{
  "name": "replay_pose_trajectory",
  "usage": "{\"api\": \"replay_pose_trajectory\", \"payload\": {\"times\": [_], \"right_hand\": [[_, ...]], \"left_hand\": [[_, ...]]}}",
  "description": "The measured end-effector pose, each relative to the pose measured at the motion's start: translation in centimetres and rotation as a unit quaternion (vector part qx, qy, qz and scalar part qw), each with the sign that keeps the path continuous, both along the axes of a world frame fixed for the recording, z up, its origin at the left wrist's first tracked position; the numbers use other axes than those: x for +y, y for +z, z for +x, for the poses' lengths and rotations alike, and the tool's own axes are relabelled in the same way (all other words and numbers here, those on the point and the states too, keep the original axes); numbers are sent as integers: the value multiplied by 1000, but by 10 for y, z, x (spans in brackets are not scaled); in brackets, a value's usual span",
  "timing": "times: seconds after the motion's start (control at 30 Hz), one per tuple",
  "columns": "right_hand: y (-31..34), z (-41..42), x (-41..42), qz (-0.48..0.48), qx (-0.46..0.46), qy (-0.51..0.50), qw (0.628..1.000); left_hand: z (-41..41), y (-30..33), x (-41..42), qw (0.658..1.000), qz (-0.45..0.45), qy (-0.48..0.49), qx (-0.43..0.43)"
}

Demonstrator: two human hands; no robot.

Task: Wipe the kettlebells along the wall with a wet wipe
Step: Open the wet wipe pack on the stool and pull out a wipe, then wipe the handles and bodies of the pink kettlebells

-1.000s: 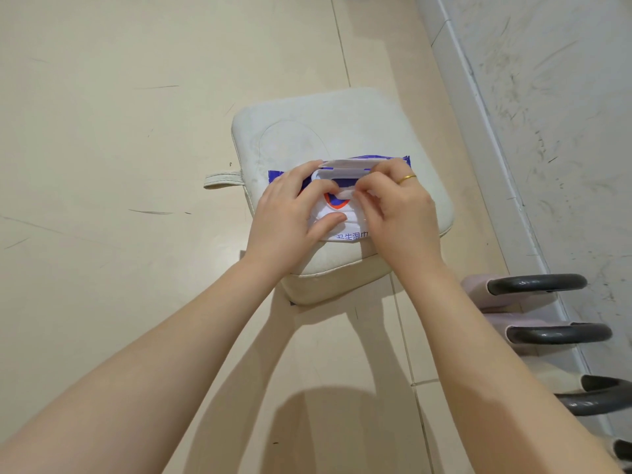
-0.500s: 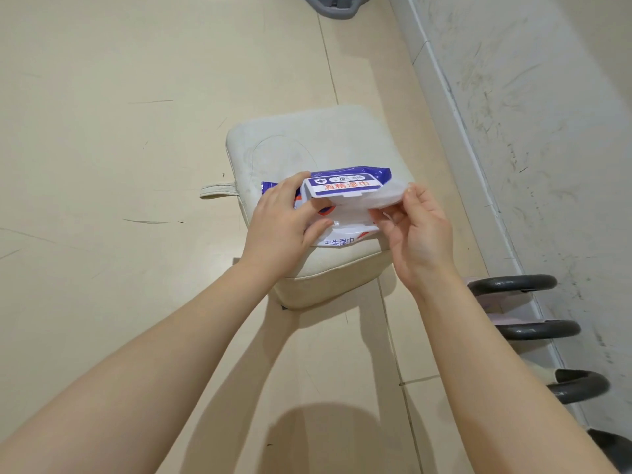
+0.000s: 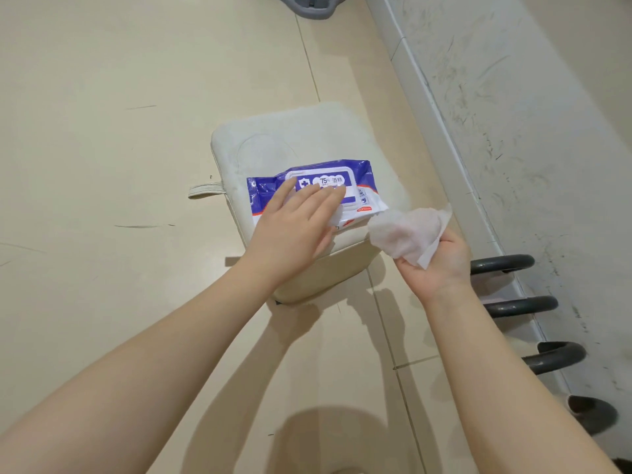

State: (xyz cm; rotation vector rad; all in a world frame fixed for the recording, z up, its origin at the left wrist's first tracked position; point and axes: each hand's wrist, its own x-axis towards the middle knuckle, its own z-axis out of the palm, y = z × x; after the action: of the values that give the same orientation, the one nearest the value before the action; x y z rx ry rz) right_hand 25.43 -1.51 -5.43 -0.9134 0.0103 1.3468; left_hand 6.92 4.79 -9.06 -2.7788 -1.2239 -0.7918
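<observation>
A blue and white pack of wet wipes lies on a cream cushioned stool. My left hand rests flat on the pack's lid with straight fingers. To the right of the stool, my right hand holds a crumpled white wet wipe in the air. Several kettlebells line the wall at the right; I see their dark handles, while my right arm hides most of their bodies.
A scuffed white wall with a baseboard runs along the right. Beige floor tiles spread to the left. A grey object lies at the top edge.
My right hand has pulled a wipe out of the pack and moved right with it. My left hand has flattened onto the lid, which now lies down.
</observation>
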Motion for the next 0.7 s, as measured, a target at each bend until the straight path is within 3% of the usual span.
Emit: {"api": "replay_pose_trajectory", "payload": {"times": [0.13,0.27,0.37,0.43,0.47,0.5,0.57,0.6,0.63,0.7], "right_hand": [[-5,-2,-9,-40,37,-34,998],[-3,8,-29,-92,-32,-16,995],[-2,17,-49,-119,-48,-28,991],[-2,25,-61,-107,-37,-23,993],[-1,29,-67,-94,-38,-16,995],[-3,34,-72,-84,-41,-15,995],[-1,46,-81,-74,-29,-22,997],[1,52,-85,-69,-28,-15,997],[0,59,-88,-56,-29,0,998],[-2,73,-93,-41,-30,26,998]], "left_hand": [[2,-3,-7,995,-68,29,64],[24,14,-13,989,-100,66,89],[41,15,-28,997,-74,4,21],[60,26,-51,976,-182,-82,-81],[73,34,-64,935,-312,-94,-137],[86,43,-75,867,-461,-69,-176],[114,49,-86,685,-702,14,-196],[126,45,-87,621,-759,36,-193],[137,42,-87,582,-788,44,-198],[156,36,-87,550,-806,32,-217]]}}
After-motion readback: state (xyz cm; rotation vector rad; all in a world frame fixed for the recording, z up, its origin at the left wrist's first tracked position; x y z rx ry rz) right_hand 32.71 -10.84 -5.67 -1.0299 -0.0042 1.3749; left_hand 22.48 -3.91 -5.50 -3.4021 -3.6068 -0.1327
